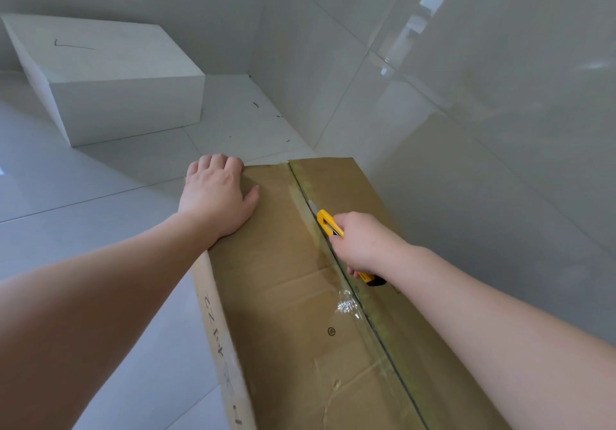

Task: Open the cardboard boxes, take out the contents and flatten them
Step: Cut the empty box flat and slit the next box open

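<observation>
Head view: cardboard box (290,296) on tiled floor (100,196); left hand (218,193) flat on its far corner; right hand (363,246) gripping yellow knife (328,223) at taped seam (336,263). White block (110,76) beyond box.

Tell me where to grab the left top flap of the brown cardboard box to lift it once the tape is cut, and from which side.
Probably grip the left flap along its free edge at the centre seam, coming from above on the seam side. That edge is the one the yellow utility knife in the right hand is freeing; the outer edge, where the left hand rests, is the fold.
</observation>
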`<state>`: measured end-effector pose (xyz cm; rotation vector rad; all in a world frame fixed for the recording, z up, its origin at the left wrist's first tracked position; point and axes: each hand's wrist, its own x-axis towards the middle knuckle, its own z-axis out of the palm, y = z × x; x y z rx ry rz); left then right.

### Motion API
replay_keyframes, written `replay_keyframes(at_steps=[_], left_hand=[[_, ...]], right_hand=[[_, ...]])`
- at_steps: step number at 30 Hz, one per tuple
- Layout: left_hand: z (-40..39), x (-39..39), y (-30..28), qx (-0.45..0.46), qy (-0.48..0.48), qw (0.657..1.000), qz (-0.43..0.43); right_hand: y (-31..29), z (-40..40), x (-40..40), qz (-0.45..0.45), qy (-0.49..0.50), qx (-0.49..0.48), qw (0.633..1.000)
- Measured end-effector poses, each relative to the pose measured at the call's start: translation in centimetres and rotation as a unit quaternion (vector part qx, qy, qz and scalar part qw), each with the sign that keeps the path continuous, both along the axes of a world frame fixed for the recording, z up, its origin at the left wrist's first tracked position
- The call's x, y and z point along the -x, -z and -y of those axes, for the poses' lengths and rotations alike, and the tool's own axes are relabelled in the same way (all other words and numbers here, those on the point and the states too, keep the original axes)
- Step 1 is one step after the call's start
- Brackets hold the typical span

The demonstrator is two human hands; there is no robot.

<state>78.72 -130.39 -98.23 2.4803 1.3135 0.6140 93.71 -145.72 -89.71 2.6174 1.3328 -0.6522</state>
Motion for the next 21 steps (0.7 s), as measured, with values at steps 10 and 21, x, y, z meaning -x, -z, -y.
replay_keyframes(at_steps=[10,21], left_hand=[[0.2,0.2,0.0,-0.009,0.006,1.000,-0.012],[0.3,0.3,-0.1,-0.011,0.011,1.000,-0.020]], right_hand=[[0.2,1.9,0.1,0.008,-0.010,-0.009,1.000],[-0.2,2.1,0.3,0.029,-0.017,0.012,0.999]])
